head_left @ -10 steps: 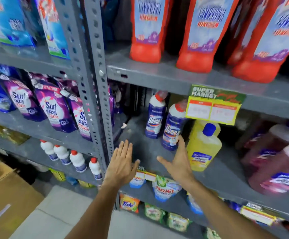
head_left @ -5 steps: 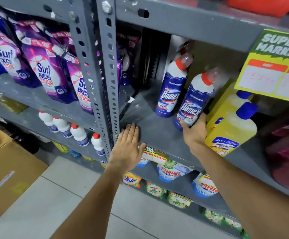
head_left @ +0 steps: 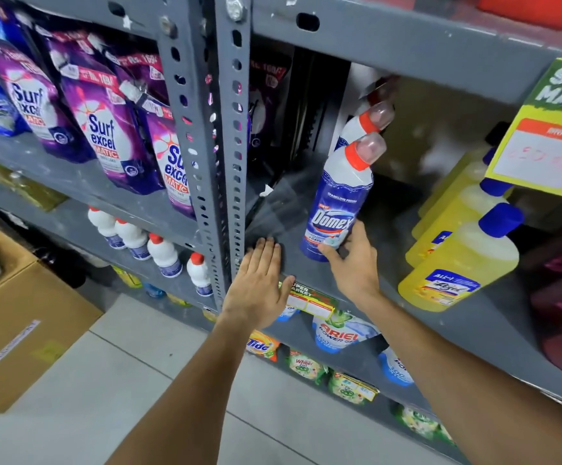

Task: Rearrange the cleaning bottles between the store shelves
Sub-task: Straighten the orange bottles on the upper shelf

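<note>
A blue Domex bottle [head_left: 338,203] with a red-collared cap stands on the grey middle shelf [head_left: 306,263], and my right hand [head_left: 353,260] grips its lower part. A second Domex bottle [head_left: 362,125] stands right behind it, mostly hidden. My left hand [head_left: 259,283] lies flat, fingers together, on the shelf's front edge beside the upright post [head_left: 219,146]. Two yellow Lizol bottles [head_left: 457,260] with blue caps stand to the right of the Domex bottles.
Purple Surf Excel pouches [head_left: 101,129] fill the left bay, with small white bottles [head_left: 162,253] one shelf lower. A yellow price tag [head_left: 541,142] hangs at the upper right. Ariel and Tide packs [head_left: 336,333] sit below. A cardboard box [head_left: 14,330] stands on the floor at left.
My right hand has slid the front Domex bottle leftward, toward the shelf front, now in line with the rear one. My left hand has settled flat on the shelf edge.
</note>
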A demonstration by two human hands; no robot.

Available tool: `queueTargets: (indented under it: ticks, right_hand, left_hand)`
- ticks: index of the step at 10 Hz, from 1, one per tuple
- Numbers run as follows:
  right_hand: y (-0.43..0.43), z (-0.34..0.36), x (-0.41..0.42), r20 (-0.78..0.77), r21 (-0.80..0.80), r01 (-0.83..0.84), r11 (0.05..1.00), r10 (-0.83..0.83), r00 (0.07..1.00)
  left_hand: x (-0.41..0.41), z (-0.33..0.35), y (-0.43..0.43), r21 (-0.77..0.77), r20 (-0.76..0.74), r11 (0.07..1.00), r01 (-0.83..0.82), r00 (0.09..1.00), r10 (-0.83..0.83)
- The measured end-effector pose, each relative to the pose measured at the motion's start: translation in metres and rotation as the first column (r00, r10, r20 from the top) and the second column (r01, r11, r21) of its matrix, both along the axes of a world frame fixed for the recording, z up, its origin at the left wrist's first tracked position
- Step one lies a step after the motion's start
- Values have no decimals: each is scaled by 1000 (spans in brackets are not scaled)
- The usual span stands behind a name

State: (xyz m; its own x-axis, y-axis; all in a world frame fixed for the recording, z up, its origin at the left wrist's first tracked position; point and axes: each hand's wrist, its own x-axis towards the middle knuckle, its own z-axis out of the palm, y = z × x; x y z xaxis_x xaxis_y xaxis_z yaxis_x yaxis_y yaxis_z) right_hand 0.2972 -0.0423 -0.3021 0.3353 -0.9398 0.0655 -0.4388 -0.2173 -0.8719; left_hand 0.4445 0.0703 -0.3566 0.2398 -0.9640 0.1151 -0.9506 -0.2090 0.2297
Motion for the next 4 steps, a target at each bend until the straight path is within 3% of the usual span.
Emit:
queueTargets:
  ticks: [4]
  right_hand:
    - [11, 3, 0, 36, -13, -14, 1000, 14, 999]
  left_hand:
    - [2, 6, -4, 85, -21, 996, -9, 1000, 10]
